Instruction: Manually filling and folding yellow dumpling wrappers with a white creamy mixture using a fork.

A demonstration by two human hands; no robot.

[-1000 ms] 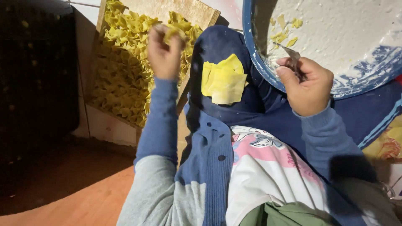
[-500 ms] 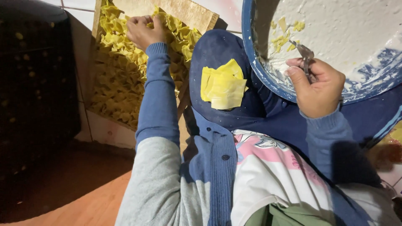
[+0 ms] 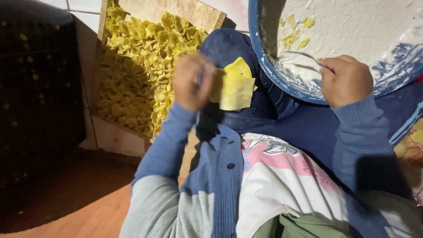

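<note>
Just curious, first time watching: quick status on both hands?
Left hand blurred, beside yellow dough sheets on knee. Right hand grips spoon in floury blue bowl. Nothing blocking.

A wooden board lies at the upper left and carries a heap of folded yellow pasta pieces that covers most of it; only the far strip of wood is bare. The board rests on a white tiled surface. The person's knee, under dark blue cloth, carries 1 stack of flat yellow dough squares. A blue-rimmed bowl rests on the blue-clad lap at the upper right. Below, at the lower left, is a reddish wooden floor.
</note>
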